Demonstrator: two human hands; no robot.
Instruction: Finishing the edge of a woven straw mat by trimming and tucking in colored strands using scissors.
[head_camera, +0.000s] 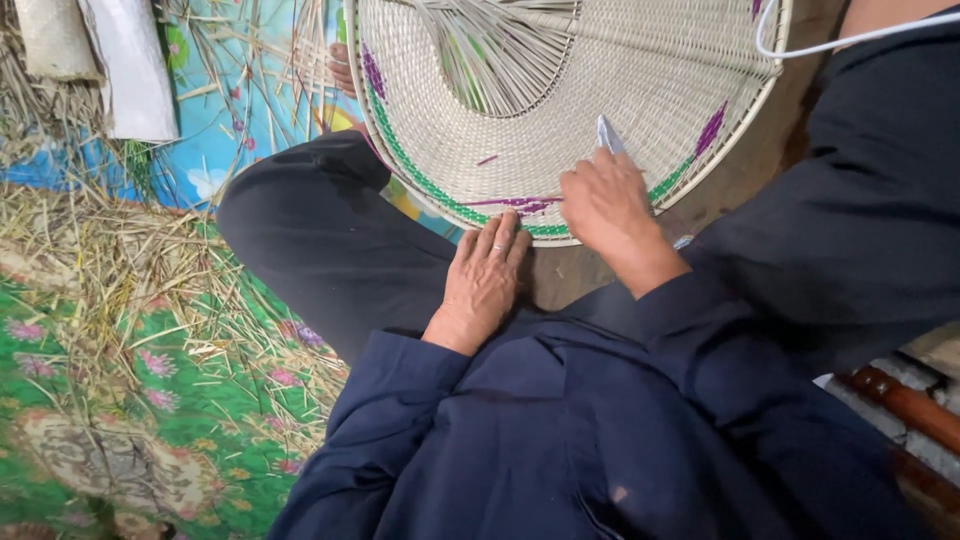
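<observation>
Looking left to right, I see straw scraps over a green floral mat; my left hand lies flat, fingers together, touching the woven basket's near rim, and my right hand is clamped around a small blade pressed against the weave.

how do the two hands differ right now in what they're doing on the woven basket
The left hand lies flat, fingers stretched, on the near rim of the woven basket; the right hand is curled into a grip. The left hand holds nothing, while the right hand holds a small blade pointing up against the weave. The left hand sits lower, nearer the dark trousers. Both touch the basket's near edge.
</observation>
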